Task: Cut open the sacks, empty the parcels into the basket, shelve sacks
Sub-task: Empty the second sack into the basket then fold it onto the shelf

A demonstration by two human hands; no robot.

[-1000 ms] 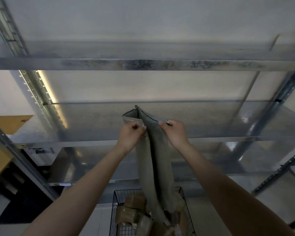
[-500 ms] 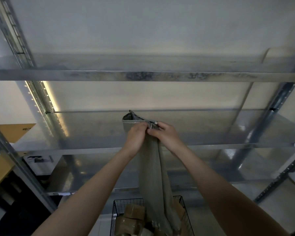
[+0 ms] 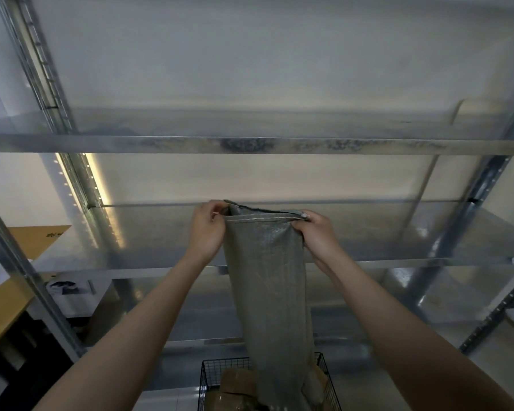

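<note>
In the head view, a grey woven sack (image 3: 269,280) is held up in front of a metal shelf (image 3: 398,229), its stitched hem uppermost. The left corner of the hem is pinched by the left hand (image 3: 208,232), whose fingers are curled round the fabric. The right corner is gripped in the same way by the right hand (image 3: 316,237).

Half a second ago the two hands were pressed together and the hem was bunched between them. Now they are drawn apart, and the hem is stretched straight and taut from one to the other. The sack hangs flat and slack, with no bulge to be seen in it. Its lower end is trailed into the wire basket (image 3: 204,381) below, where brown parcels (image 3: 238,381) are piled. A yellow table (image 3: 3,304) is seen at the far left (it plays no part here).

From this it is judged that the emptying of this sack is finished and that the sack is being smoothed out for shelving. The shelf just behind the hem is the likely place for it. Whether more sacks remain to be cut cannot be told.
</note>
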